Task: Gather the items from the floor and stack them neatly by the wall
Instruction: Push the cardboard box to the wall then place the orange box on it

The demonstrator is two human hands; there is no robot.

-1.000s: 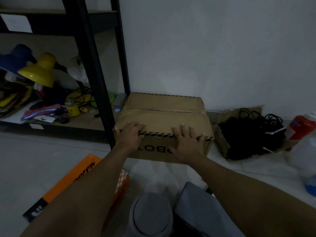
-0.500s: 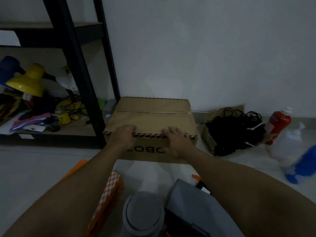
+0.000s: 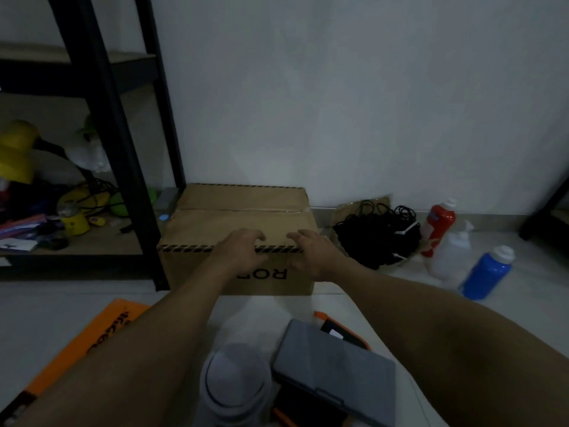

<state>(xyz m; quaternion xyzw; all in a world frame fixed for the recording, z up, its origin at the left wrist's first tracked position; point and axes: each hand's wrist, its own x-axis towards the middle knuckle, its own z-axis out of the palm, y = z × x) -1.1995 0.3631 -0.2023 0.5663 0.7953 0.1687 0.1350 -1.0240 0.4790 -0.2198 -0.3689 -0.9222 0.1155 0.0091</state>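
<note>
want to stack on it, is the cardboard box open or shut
Shut: the cardboard box has its top flaps flat and taped along the seam.

Head-worn, wide-angle, looking forward and down over both forearms, close above the floor. Facing the white wall [image 3: 354,103], near a cardboard box [image 3: 237,217] at centre, shelf frame [image 3: 101,118] at left.

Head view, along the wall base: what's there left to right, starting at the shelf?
Yellow lamp → black shelf post → cardboard box → black cable bundle → red bottle → blue bottle.
</note>
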